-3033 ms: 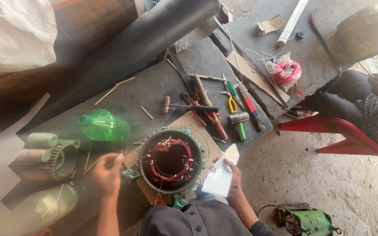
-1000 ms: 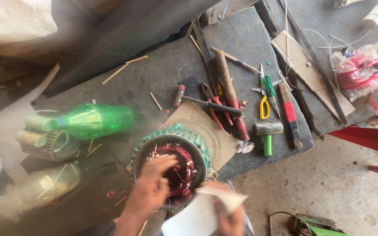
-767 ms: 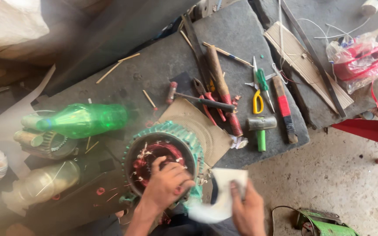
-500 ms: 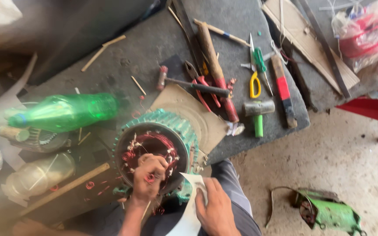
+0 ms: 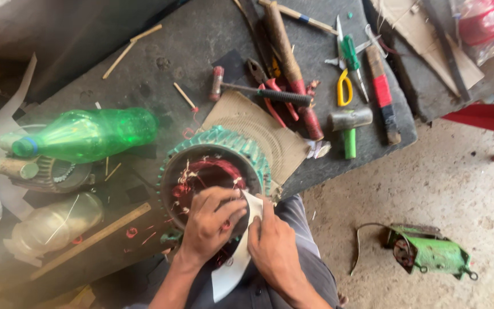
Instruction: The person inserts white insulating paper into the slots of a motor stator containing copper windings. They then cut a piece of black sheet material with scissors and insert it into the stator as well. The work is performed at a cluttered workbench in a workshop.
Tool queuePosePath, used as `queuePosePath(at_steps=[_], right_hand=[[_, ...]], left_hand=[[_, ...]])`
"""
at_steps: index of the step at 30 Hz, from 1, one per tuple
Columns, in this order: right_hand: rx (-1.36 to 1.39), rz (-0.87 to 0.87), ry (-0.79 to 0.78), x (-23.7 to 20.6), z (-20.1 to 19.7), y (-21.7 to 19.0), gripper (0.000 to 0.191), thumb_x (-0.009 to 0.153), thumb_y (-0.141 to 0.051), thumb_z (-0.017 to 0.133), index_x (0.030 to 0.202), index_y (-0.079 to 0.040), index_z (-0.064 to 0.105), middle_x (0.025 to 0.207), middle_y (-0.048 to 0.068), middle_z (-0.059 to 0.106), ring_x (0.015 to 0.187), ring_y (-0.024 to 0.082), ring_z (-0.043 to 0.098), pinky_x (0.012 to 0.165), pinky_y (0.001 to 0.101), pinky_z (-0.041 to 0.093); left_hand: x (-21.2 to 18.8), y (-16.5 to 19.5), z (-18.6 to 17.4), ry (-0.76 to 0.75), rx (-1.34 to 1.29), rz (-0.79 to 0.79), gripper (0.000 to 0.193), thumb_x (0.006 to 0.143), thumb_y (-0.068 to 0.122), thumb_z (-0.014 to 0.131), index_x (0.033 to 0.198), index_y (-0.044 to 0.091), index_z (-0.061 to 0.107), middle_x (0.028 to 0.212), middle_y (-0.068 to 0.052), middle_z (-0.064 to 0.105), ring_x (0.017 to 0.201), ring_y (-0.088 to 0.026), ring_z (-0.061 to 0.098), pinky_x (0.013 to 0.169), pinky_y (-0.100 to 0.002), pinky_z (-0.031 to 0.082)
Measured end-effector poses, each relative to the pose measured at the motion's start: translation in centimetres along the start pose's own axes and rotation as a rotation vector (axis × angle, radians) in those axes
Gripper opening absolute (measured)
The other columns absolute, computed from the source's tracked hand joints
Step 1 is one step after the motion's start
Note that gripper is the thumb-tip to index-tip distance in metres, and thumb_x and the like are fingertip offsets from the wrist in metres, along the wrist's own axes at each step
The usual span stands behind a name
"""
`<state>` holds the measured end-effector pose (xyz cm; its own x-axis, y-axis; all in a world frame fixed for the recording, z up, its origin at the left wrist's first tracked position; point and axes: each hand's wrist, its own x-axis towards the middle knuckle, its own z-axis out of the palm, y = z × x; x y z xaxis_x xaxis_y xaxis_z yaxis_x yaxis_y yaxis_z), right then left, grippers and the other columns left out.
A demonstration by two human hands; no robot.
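Motor stator [image 5: 215, 166], teal finned housing holding red copper windings, stands bore-up at the bench's near edge. Left hand [image 5: 210, 223] lies curled over its rim, fingers apparently pressing white insulation paper [image 5: 232, 269] into the bore; right hand [image 5: 273, 249], just right of the stator, grips that sheet, probably steadying it. Green plastic bottle [image 5: 87, 134] lies left of the stator, contents unclear.

The left hand [image 5: 210, 223] hides part of the red windings [image 5: 201, 174].

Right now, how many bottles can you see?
2: a green bottle lying on the bench left of the motor stator, and a clear bottle lying below it. Others may be hidden.
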<state>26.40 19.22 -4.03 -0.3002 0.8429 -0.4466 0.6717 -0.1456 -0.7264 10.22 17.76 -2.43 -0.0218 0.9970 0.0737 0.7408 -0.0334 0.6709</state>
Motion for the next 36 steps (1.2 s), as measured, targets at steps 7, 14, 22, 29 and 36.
queuePosePath(at_steps=[7, 14, 22, 29, 36], right_hand=[[-0.038, 0.145, -0.009, 0.5, 1.7, 0.6, 0.038, 0.091, -0.01, 0.057, 0.128, -0.003, 0.057, 0.069, 0.024, 0.068, 0.065, 0.044, 0.067, 0.062, 0.0552, 0.051], [-0.035, 0.24, -0.069, 1.6, 1.6, 0.1, 0.031, 0.097, -0.019, 0.055, 0.126, -0.016, 0.064, 0.071, 0.023, 0.069, 0.067, 0.043, 0.068, 0.063, 0.0536, 0.05], [-0.035, 0.199, -0.089, 3.6, 0.5, -0.5, 0.027, 0.098, -0.021, 0.054, 0.121, -0.018, 0.067, 0.073, 0.022, 0.07, 0.071, 0.044, 0.068, 0.064, 0.0543, 0.05], [-0.203, 0.24, -0.153, 3.8, 1.2, 0.5, 0.015, 0.097, -0.023, 0.056, 0.099, -0.008, 0.061, 0.067, 0.023, 0.067, 0.066, 0.045, 0.066, 0.062, 0.0575, 0.049], [-0.168, 0.224, -0.157, 3.7, -0.7, 0.7, 0.017, 0.094, -0.02, 0.059, 0.104, -0.008, 0.064, 0.063, 0.021, 0.066, 0.061, 0.044, 0.064, 0.057, 0.0574, 0.048]], left_hand=[[-0.6, -2.3, -0.4, -0.022, 0.043, -0.052, 0.025, 0.081, 0.004, 0.071, 0.105, 0.009, 0.074, 0.117, -0.003, 0.071, 0.12, -0.025, 0.064, 0.101, -0.041, 0.042], [-1.1, -3.7, -0.2, -0.109, -0.004, -0.063, 0.025, 0.08, 0.005, 0.072, 0.105, 0.009, 0.073, 0.116, -0.004, 0.071, 0.119, -0.027, 0.064, 0.099, -0.04, 0.044], [-0.2, -5.4, -0.7, -0.173, -0.134, -0.006, 0.026, 0.081, 0.004, 0.074, 0.106, 0.008, 0.072, 0.113, -0.004, 0.071, 0.109, -0.025, 0.068, 0.09, -0.04, 0.051], [3.1, -6.1, -4.3, -0.371, -0.375, 0.097, 0.048, 0.073, 0.03, 0.08, 0.112, 0.003, 0.071, 0.117, -0.014, 0.068, 0.108, -0.034, 0.066, 0.09, -0.042, 0.051], [7.1, -6.4, -4.2, -0.269, -0.265, -0.133, 0.022, 0.091, 0.014, 0.072, 0.112, 0.006, 0.071, 0.112, -0.01, 0.073, 0.104, -0.03, 0.07, 0.091, -0.039, 0.055]])
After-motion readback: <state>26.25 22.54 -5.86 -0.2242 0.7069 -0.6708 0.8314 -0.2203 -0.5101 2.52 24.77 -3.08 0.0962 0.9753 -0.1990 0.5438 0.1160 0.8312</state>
